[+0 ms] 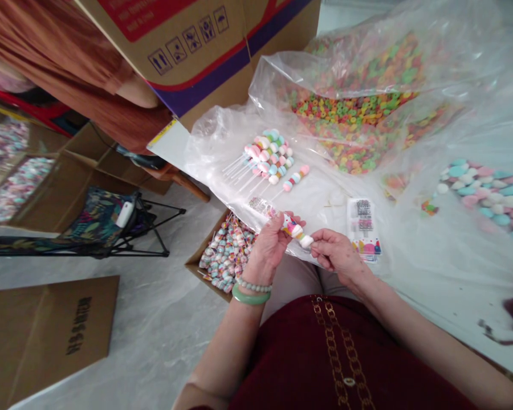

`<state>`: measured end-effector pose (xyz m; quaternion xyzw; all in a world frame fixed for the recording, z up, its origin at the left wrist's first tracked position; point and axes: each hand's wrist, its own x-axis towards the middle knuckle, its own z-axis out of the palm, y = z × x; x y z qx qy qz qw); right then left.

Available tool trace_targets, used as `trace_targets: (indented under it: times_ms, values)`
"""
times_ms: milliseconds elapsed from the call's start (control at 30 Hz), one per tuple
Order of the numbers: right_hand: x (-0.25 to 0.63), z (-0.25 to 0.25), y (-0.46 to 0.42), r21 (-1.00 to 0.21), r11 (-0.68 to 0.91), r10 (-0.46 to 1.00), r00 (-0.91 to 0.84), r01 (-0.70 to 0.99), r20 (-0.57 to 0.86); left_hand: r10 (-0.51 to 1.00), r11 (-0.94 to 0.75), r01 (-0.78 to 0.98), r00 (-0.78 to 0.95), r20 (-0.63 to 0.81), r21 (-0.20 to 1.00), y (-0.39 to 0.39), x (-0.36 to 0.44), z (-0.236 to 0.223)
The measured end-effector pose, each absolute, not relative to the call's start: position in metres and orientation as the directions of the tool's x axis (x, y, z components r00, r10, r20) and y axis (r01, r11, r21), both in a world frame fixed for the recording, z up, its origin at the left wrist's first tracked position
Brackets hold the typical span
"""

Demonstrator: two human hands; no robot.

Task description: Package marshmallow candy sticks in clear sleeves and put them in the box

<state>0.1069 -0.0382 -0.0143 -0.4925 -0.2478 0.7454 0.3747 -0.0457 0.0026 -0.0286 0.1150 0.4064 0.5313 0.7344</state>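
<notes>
Clear plastic sheeting (431, 250) covers the bench, with a pale floor to its left where cardboard boxes stand. At the near edge of the bench, both hands meet over one candy skewer (297, 230) partly inside a printed wrapper. The left hand (271, 245), with a green bangle (250, 296) and a bead bracelet at the wrist, has its fingers closed around the wrapped end of the skewer. The right hand (336, 253) pinches the white candy at the skewer's other tip. Just beyond the hands, toward the middle of the bench, a bunch of finished skewers (269, 156) lies on the plastic, sticks pointing left. A small stack of printed wrappers (362, 228) lies right of the hands. An open bag of coloured candy rings (354, 122) sits at the far edge, and a heap of pastel candies (491, 196) lies at the right edge. Below the bench's left edge, an open box of wrapped skewers (226, 253) stands on the floor.
</notes>
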Motion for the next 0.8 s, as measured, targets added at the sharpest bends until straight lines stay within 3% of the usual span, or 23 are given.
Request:
trace_targets:
  times_ms: [67, 167, 233, 300, 367, 467, 567, 633, 700, 800]
  values:
    - [0.112, -0.018, -0.037, -0.63, -0.665, 0.747, -0.334, -0.401, -0.575, 0.881, 0.416, -0.678, 0.136, -0.454, 0.606, 0.002, -0.047, -0.029]
    - [0.12, -0.026, -0.032, -0.338, -0.796, 0.598, -0.563, -0.502, -0.57, 0.883, 0.437, -0.664, 0.187, -0.431, 0.606, 0.0, -0.047, -0.026]
    - [0.124, -0.03, -0.03, -0.153, -0.86, 0.486, -0.687, -0.488, -0.54, 0.881, 0.449, -0.659, 0.217, -0.42, 0.603, -0.002, -0.047, -0.023]
    - [0.124, -0.032, -0.031, -0.088, -0.887, 0.429, -0.739, -0.453, -0.52, 0.877, 0.463, -0.653, 0.236, -0.42, 0.599, -0.004, -0.046, -0.021]
    - [0.121, -0.029, -0.033, -0.196, -0.872, 0.478, -0.7, -0.448, -0.53, 0.869, 0.471, -0.651, 0.228, -0.438, 0.595, -0.005, -0.046, -0.02]
    - [0.113, -0.022, -0.038, -0.588, -0.715, 0.695, -0.474, -0.378, -0.541, 0.858, 0.442, -0.678, 0.13, -0.497, 0.587, -0.004, -0.045, -0.021]
    - [0.107, -0.018, -0.042, -0.883, -0.469, 0.87, -0.18, -0.012, -0.46, 0.839, 0.404, -0.719, 0.044, -0.542, 0.566, -0.002, -0.044, -0.021]
    - [0.107, -0.016, -0.044, -0.898, -0.315, 0.939, -0.036, 0.307, -0.342, 0.841, 0.395, -0.73, 0.042, -0.54, 0.558, -0.002, -0.042, -0.021]
    - [0.108, -0.015, -0.045, -0.834, -0.184, 0.976, -0.002, 0.52, -0.216, 0.858, 0.381, -0.727, 0.048, -0.512, 0.571, -0.001, -0.041, -0.02]
    - [0.11, -0.012, -0.046, -0.808, -0.072, 0.986, -0.082, 0.585, -0.147, 0.884, 0.38, -0.69, 0.074, -0.462, 0.616, -0.002, -0.042, -0.017]
